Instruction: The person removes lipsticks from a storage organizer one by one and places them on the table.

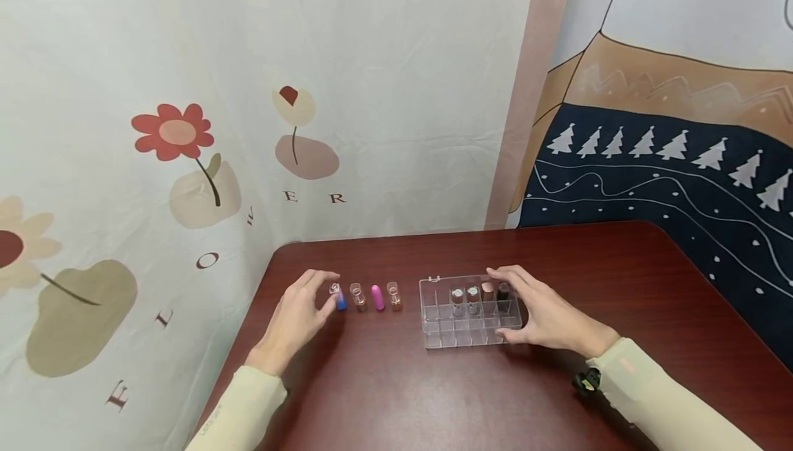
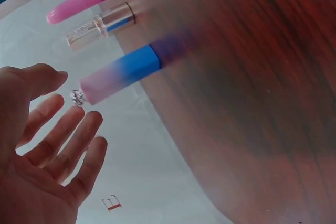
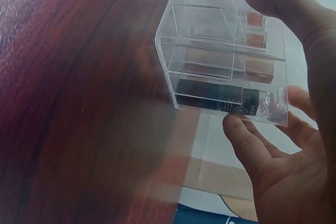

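Observation:
My left hand point(image 1: 296, 317) is held around a blue-and-pink lipstick point(image 2: 121, 74) that stands at the left end of a row. Thumb and fingertips are parted near its silver ornament. Beside it in the row stand a clear-capped lipstick point(image 1: 358, 297), a bright pink lipstick point(image 1: 378, 297) and another clear-capped lipstick point(image 1: 394, 297). My right hand point(image 1: 545, 313) grips the right end of a clear divided organizer point(image 1: 455, 341), thumb toward the front and fingers at the back. Several lipsticks stand in its compartments, among them a black one point(image 3: 210, 95) at the right end.
The dark red wooden table point(image 1: 396, 396) bears the row and the organizer. A printed cloth point(image 1: 396, 93) hangs behind it and on the left, and a navy cloth with white trees point(image 1: 657, 169) at the right. A dark device point(image 1: 586, 381) sits at my right wrist.

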### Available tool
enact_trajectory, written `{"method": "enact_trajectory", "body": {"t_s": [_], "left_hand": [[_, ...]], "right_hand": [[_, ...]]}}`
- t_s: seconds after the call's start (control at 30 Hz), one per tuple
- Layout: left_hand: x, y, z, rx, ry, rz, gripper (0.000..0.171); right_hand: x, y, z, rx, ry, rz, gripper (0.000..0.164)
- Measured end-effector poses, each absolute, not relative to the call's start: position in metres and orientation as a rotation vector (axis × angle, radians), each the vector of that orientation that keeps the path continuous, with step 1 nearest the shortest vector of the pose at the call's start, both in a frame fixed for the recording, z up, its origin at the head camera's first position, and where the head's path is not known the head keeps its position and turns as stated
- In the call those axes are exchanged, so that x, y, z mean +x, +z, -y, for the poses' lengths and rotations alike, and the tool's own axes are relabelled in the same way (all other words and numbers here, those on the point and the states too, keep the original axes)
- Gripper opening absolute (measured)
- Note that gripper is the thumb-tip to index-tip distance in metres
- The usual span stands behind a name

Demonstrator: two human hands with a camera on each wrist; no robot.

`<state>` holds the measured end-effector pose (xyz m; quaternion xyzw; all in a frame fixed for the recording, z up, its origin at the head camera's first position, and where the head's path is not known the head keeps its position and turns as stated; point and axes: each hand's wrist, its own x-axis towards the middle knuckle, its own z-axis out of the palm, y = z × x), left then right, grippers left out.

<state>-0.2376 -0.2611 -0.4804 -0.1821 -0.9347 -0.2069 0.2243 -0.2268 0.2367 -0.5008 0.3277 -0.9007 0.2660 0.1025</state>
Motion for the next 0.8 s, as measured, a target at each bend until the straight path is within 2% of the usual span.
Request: {"method": "enact_trajectory", "body": {"t_s": [0.2, 0.47, 0.8], "left_hand": [[-0.233, -0.473, 0.251, -0.481, -0.529, 2.516, 0.038], [-0.227, -0.462, 0.229, -0.579, -0.499, 2.386, 0.037], [-0.220, -0.454, 0.195, -0.662, -0.477, 2.355, 0.042]], "right_hand": [[-0.227, -0.499, -0.236, 0.982, 0.759, 2.658, 0.113], [-0.225, -0.494, -0.236, 1.020, 0.711, 2.646, 0.109], [-0.222, -0.483, -0.244, 1.013, 0.630, 2.668, 0.113]]}}
